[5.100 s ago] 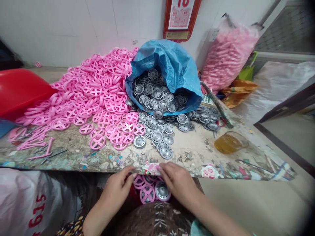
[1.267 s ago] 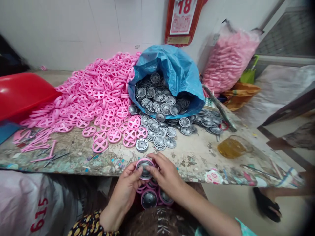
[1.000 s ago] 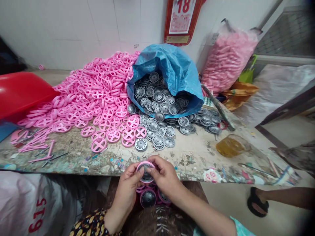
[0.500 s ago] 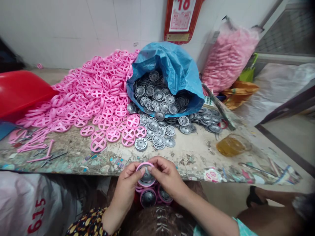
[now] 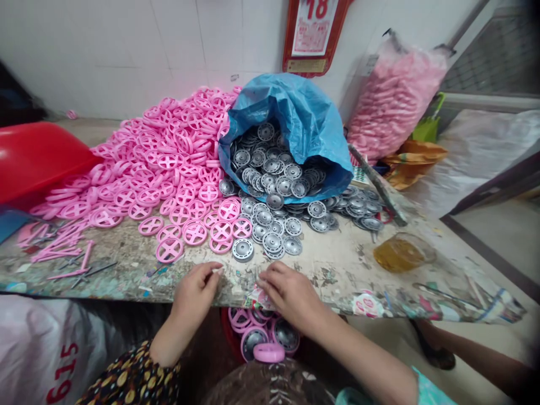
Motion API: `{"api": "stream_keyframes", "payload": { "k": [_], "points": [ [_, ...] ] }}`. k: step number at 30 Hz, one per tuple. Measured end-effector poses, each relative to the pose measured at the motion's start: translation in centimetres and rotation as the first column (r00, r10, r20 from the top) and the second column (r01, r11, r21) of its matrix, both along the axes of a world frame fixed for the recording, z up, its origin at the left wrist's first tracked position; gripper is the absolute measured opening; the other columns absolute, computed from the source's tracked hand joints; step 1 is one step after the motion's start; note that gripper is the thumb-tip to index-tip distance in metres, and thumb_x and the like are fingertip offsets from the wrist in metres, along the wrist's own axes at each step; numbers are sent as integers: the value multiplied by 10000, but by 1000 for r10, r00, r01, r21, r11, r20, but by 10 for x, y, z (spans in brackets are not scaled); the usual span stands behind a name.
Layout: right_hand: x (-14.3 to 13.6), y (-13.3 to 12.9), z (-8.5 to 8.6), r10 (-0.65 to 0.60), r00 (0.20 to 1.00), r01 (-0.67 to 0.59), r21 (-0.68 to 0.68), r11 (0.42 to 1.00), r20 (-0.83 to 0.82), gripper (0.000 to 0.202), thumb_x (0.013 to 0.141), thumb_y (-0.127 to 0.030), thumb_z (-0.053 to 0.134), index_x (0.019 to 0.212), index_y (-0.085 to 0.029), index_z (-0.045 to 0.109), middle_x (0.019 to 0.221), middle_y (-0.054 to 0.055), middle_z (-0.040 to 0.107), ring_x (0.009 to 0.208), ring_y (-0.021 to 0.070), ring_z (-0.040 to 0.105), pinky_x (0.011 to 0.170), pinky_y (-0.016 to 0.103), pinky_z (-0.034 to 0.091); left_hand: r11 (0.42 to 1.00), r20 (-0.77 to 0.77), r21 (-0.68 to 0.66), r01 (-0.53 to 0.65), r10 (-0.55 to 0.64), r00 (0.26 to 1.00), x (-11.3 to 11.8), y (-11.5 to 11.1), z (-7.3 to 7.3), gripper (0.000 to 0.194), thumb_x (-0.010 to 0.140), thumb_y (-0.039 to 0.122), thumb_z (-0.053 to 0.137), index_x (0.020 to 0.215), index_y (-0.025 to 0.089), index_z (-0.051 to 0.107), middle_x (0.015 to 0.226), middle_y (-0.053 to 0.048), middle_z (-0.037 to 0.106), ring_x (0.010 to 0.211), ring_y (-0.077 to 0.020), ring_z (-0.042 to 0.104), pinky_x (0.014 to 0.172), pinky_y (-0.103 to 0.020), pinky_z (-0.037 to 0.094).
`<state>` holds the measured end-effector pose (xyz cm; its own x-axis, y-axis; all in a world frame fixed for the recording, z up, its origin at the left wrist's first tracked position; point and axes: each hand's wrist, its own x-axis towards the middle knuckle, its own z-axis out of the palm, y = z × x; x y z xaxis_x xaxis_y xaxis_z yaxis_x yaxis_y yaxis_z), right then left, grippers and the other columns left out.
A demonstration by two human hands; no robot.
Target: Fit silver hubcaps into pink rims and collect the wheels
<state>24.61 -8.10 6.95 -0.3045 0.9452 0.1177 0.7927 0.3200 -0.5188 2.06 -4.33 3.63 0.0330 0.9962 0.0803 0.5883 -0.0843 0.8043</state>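
Note:
My left hand (image 5: pixel 196 292) hovers above the table's front edge, fingers bent and a gap between thumb and fingertips, with nothing in it. To its right, my right hand (image 5: pixel 291 295) is also over the edge, fingers curled loosely and holding nothing visible. Below and between them, a red container (image 5: pixel 228 332) holds several pink rings with grey discs (image 5: pixel 254 340). A pink ring (image 5: pixel 269 352) lies tilted on top. Beyond my hands are a heap of pink spoked wheels (image 5: pixel 169 160) and grey discs (image 5: pixel 272 242) spilling from a blue bag (image 5: pixel 312 121).
A red scoop-like container (image 5: pixel 42 157) and pink rods (image 5: pixel 86 256) are at the left. At the right stand a cup of amber liquid (image 5: pixel 396 254), a stick (image 5: pixel 377 185) and a bag of pink pieces (image 5: pixel 392 101). A person's leg (image 5: pixel 476 354) shows at lower right.
The pink ring with its grey disc has left my hands, and a pink ring now lies tilted on the container's contents. My hands have moved apart and up over the table edge.

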Motion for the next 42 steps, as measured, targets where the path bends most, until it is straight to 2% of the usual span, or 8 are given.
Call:
{"api": "stream_keyframes", "payload": {
  "k": [5, 13, 20, 25, 32, 38, 40, 42],
  "points": [
    [-18, 44, -5, -95, 990, 82, 126, 989, 105, 264, 936, -314, 445, 1062, -172, 628, 961, 89, 595, 917, 220, 525, 804, 328, 420, 973, -331, 232, -6, 85, 940, 3, 45, 3, 310, 860, 287, 440, 1049, 188, 664, 896, -73, 588, 833, -218, 568, 719, -316, 420],
    [-42, 71, -14, -256, 952, 246, 79, 966, 167, 400, 814, -409, 614, 1101, -132, 593, 1035, 147, 518, 975, 285, 465, 828, 397, 405, 973, -592, 213, 87, 58, 804, 9, 81, -1, 258, 858, 258, 440, 917, 193, 683, 846, -78, 543, 818, -231, 541, 678, -319, 398],
    [-29, 73, -34, -229, 943, 254, 77, 964, -242, 188, 802, -242, 603, 982, -192, 619, 972, 64, 527, 919, 204, 490, 803, 321, 402, 932, -506, 320, 169, 17, 862, -4, 52, 5, 214, 850, 214, 436, 861, 172, 645, 859, -79, 546, 846, -235, 526, 740, -347, 417],
    [-19, 74, -46, -315, 653, 258, -189, 947, -688, 125, 803, -299, 525, 742, -190, 515, 643, -35, 491, 619, 131, 466, 588, 233, 377, 952, -324, 241, 190, -106, 940, -10, 23, -1, 233, 845, 345, 497, 970, 190, 618, 976, -74, 528, 923, -228, 530, 770, -341, 455],
    [-33, 66, -36, -347, 548, 159, -312, 937, -761, 144, 737, -318, 573, 790, -194, 521, 570, -69, 447, 497, 99, 414, 478, 206, 342, 989, -381, 137, 49, 7, 924, -4, 32, -10, 576, 697, 426, 636, 1181, 137, 517, 1071, -122, 521, 1048, -320, 500, 869, -453, 429],
    [-41, 56, -30, -327, 497, 77, -334, 939, -804, 199, 698, -286, 642, 860, -189, 580, 593, -63, 488, 532, 103, 465, 503, 206, 386, 999, 68, -33, -34, 36, 997, 9, 20, -6, 361, 694, 312, 647, 1020, 194, 547, 830, -20, 619, 738, -204, 571, 716, -346, 453],
    [-42, 52, -28, -273, 539, 100, -261, 960, -797, 162, 729, -268, 628, 870, -191, 608, 667, -38, 553, 612, 117, 512, 567, 221, 417, 986, 412, -167, 13, 58, 909, 15, 12, -4, 346, 678, 284, 679, 995, 192, 575, 816, -14, 639, 717, -177, 578, 689, -305, 460],
    [-43, 47, -27, -206, 606, 117, -170, 978, -768, 127, 770, -239, 605, 886, -195, 629, 769, -11, 607, 704, 134, 548, 647, 244, 439, 947, 709, -284, 147, 104, 697, 21, 3, 0, 388, 651, 243, 721, 1012, 184, 591, 890, -30, 655, 750, -166, 596, 697, -289, 479]
  ]
}}
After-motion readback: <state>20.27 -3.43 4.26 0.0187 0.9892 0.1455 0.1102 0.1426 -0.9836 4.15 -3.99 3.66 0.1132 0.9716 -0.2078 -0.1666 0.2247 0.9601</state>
